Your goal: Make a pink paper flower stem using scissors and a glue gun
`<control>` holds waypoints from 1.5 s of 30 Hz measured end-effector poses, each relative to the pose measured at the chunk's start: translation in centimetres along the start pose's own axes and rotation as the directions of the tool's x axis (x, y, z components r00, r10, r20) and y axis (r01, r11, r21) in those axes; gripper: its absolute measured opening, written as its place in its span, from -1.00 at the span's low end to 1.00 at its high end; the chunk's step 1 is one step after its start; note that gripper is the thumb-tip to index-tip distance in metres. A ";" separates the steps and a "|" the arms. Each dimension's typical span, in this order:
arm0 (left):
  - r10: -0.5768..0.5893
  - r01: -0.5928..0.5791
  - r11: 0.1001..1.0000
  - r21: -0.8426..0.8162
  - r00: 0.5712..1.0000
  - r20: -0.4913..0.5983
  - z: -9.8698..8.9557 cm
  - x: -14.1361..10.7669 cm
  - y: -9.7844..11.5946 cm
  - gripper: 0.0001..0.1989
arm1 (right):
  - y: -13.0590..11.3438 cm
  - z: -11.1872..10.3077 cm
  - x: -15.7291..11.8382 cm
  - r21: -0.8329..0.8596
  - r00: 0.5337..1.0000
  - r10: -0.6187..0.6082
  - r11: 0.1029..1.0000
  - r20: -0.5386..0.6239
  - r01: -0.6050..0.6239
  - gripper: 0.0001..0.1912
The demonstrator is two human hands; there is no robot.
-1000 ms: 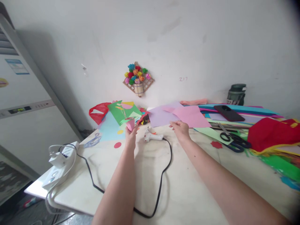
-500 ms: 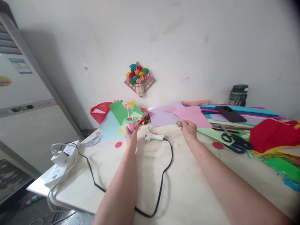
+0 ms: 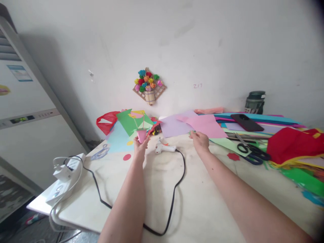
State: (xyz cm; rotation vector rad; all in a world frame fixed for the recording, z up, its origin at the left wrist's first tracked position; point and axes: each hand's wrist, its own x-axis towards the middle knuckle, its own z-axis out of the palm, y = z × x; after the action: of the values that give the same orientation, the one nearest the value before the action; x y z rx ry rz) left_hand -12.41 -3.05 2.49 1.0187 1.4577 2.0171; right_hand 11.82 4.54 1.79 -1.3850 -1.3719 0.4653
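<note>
A small pink paper flowerpot (image 3: 141, 135) is in my left hand (image 3: 139, 146), fingers wrapped round its sides. Green paper tops the pot, and pale stems with yellow paper flowers (image 3: 136, 115) rise from it. My right hand (image 3: 200, 140) is closed in a pinch on a small green paper piece (image 3: 192, 132), partly hidden by the fingers. Between the hands lies a white hot glue gun (image 3: 164, 147) on the table, its black cord (image 3: 174, 192) curving toward the front. A red paper circle (image 3: 127, 157) lies left of my left hand.
On the left stands a white power strip (image 3: 67, 179) with plugs. Pink paper (image 3: 206, 126) and purple paper (image 3: 174, 124) lie at the back. To the right are scissors (image 3: 255, 154), a phone (image 3: 247, 122), a bottle (image 3: 255, 102) and a red cloth-like item (image 3: 291, 145).
My left hand has turned the paper pot from tilted to nearly upright, so its side now shows. My right hand keeps its pinch on the green piece. The view has shifted slightly.
</note>
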 end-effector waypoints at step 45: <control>-0.144 0.179 0.966 0.188 0.972 -0.185 -3.4 5.0 -2.6 -0.55 | 3.1 -1.8 2.6 0.841 0.810 0.577 0.382 0.106 -0.382 -0.94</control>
State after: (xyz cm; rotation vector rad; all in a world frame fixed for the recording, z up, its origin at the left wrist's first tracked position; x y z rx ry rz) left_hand -18.34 -0.60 1.05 0.7888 1.8063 1.9064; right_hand 15.44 6.85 0.74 -0.9118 -0.3500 1.1738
